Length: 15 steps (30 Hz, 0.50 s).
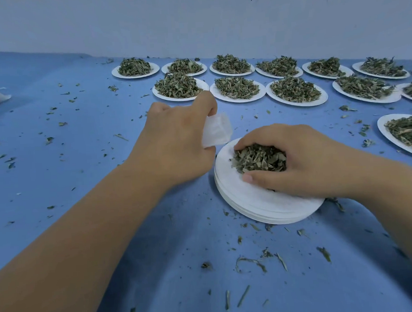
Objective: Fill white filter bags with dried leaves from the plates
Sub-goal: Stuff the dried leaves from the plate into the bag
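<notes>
A blue cloth spreads wide, strewn with leaf crumbs. Along its far side stand white plates heaped with grey-green dried leaves. Nearer lies a stack of white paper plates, where the right hand curls round a clump of leaves. Just beside the stack's rim, the left hand pinches a small, crumpled, thin white filter bag.

I see a blue-covered table filling most of my view. Plain pale wall runs behind it, meeting the far edge. Light soft, even, bluish; faint shadows only.
</notes>
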Each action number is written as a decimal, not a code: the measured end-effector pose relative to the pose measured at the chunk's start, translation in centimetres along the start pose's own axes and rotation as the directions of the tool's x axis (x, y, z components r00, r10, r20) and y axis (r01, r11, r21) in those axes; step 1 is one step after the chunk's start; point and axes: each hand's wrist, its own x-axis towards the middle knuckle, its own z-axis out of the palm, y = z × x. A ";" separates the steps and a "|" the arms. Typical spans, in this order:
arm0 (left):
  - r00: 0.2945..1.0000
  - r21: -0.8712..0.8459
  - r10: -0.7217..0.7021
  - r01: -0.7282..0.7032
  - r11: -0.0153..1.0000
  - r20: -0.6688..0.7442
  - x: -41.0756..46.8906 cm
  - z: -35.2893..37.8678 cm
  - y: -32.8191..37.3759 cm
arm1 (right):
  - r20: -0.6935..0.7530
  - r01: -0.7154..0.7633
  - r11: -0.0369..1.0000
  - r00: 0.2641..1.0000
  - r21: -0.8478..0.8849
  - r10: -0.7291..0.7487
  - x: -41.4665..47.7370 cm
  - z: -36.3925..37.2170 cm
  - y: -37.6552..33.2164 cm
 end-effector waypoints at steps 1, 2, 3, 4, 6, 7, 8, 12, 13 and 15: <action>1.000 -0.015 0.001 0.000 1.000 0.013 0.0 0.0 0.1 | -0.029 0.001 1.000 1.000 0.012 -0.001 0.0 0.1 0.1; 1.000 -0.031 -0.002 0.003 1.000 0.026 0.0 0.0 0.1 | -0.055 0.001 1.000 0.998 0.031 0.001 0.0 0.1 0.1; 0.999 -0.044 -0.006 0.008 0.999 0.042 0.0 0.0 0.3 | -0.079 0.001 0.998 0.997 0.056 0.004 0.0 0.1 0.2; 0.998 -0.051 -0.011 0.014 0.999 0.058 0.0 0.1 0.3 | -0.102 -0.002 0.997 0.995 0.078 0.010 -0.1 0.0 0.2; 0.996 -0.031 -0.020 0.022 0.999 0.082 -0.1 0.2 0.6 | -0.153 -0.010 0.993 0.988 0.118 0.028 -0.2 -0.2 0.3; 0.996 -0.008 -0.023 0.024 1.000 0.086 -0.1 0.3 0.7 | -0.181 -0.010 0.991 0.983 0.135 0.034 -0.2 -0.3 0.3; 0.996 0.015 -0.022 0.021 1.000 0.085 -0.1 0.3 0.9 | -0.211 -0.009 0.989 0.977 0.148 0.040 -0.2 -0.5 0.2; 0.997 0.070 0.001 -0.006 0.998 0.073 -0.1 0.1 1.6 | -0.300 0.002 0.987 0.953 0.158 0.046 -0.1 -1.0 0.1; 0.998 0.081 0.004 -0.010 0.997 0.070 -0.1 0.1 1.7 | -0.300 0.006 0.986 0.953 0.165 0.045 -0.1 -1.0 -0.1; 0.997 0.099 0.025 -0.031 0.995 0.066 0.0 -0.1 2.0 | -0.293 0.020 0.982 0.955 0.190 0.038 -0.1 -0.8 -0.4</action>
